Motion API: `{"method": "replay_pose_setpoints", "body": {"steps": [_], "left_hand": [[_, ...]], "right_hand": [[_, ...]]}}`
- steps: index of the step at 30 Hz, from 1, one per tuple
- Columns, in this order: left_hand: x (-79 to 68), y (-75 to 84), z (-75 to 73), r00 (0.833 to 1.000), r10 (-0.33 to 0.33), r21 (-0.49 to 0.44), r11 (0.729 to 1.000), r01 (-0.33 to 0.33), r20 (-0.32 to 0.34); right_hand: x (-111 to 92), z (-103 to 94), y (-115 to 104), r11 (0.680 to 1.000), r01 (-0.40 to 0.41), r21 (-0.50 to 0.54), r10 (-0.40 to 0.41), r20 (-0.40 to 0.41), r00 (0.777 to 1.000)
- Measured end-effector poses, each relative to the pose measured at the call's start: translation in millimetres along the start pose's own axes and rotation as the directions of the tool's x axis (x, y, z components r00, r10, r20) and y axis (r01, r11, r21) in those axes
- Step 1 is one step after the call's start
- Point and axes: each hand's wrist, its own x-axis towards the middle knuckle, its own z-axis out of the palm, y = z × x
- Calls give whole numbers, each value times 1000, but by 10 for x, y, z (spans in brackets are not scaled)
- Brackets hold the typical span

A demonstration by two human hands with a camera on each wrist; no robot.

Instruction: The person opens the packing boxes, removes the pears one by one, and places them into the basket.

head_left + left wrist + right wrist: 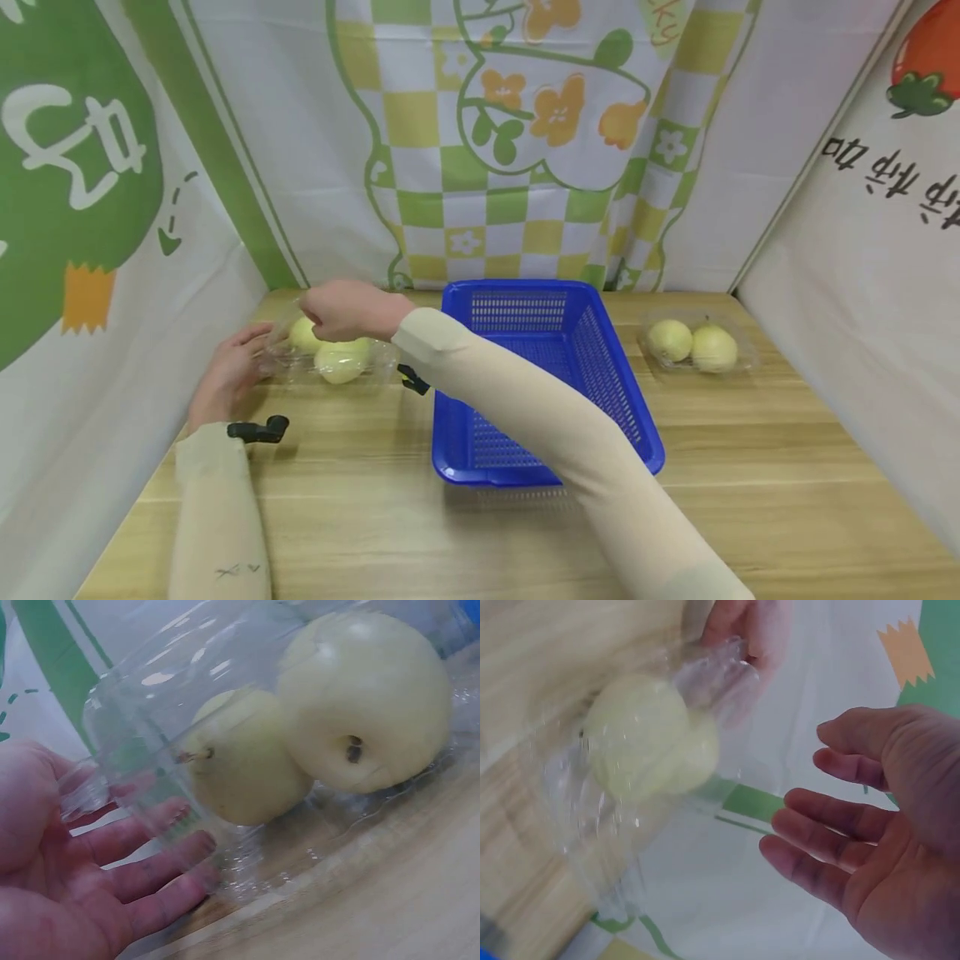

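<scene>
Two round, pale yellow pears (342,363) sit inside a clear plastic box (381,357) on the left of the table. At the box's left end is my left hand (231,373). The left wrist view shows its fingers (161,866) stretched out against the clear end wall, a plastic corner lying over them. My right hand (352,310) reaches across over the box and covers part of it in the head view. With its fingers loosely bent and nothing in them, the right hand (889,832) is apart from the pears (637,735) in the right wrist view.
A blue perforated basket (446,467) stands mid-table under my right forearm. Another clear box with two pears (712,348) lies to its right. Printed curtains (420,125) hang behind and along both sides of the wooden table (360,517).
</scene>
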Motion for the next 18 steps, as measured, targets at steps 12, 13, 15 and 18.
{"method": "replay_pose_setpoints", "body": {"steps": [12, 13, 15, 18], "left_hand": [[59, -127, -192, 997, 16, -29, 999, -14, 77], [59, -135, -198, 996, 22, -42, 999, -18, 89], [56, -148, -209, 994, 21, -55, 998, -16, 103], [57, -148, -207, 998, -7, -4, 1000, 7, 66]], "right_hand": [[110, 179, -115, 997, -75, -14, 76, 105, 992], [107, 190, -125, 996, -90, -24, 92, 115, 989], [105, 220, -145, 990, -138, -31, 141, 156, 978], [107, 277, -171, 982, -181, -46, 187, 212, 959]]}}
